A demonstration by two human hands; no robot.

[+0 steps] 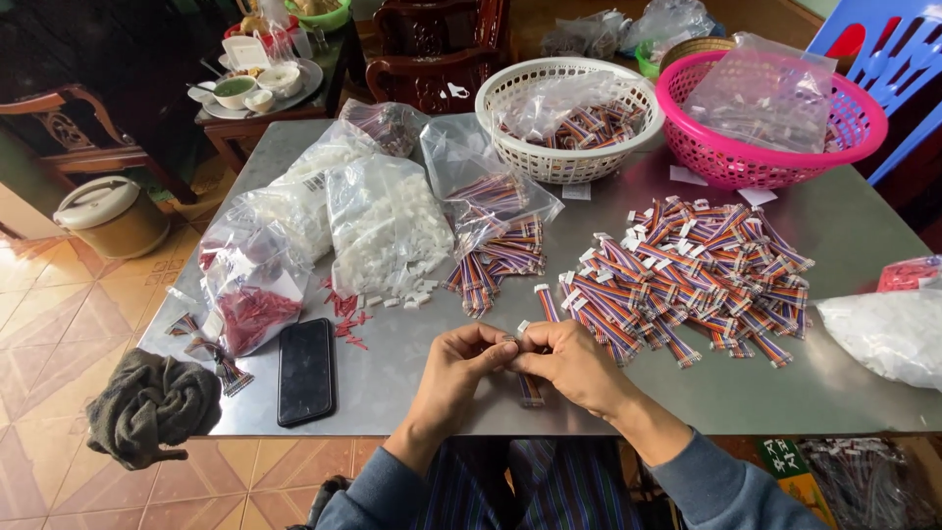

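My left hand point(461, 365) and my right hand point(569, 365) meet at the near edge of a grey metal table point(785, 393). Together they pinch a short multicoloured ribbon cable point(530, 389) that hangs down between the fingers. What sits at its top end is hidden by my fingertips. Another such cable point(546, 301) lies just beyond my hands. A large pile of the same cables with white connectors point(692, 277) spreads to the right. A smaller bundle point(496, 263) lies ahead, partly under a clear bag point(481, 186).
A black phone point(305, 370) lies left of my hands. Clear bags of white connectors point(385, 228) and red parts point(253, 299) sit at the left. At the back stand a white basket point(564, 157) and a pink basket point(726, 162). A dark cloth point(152, 404) hangs at the left corner.
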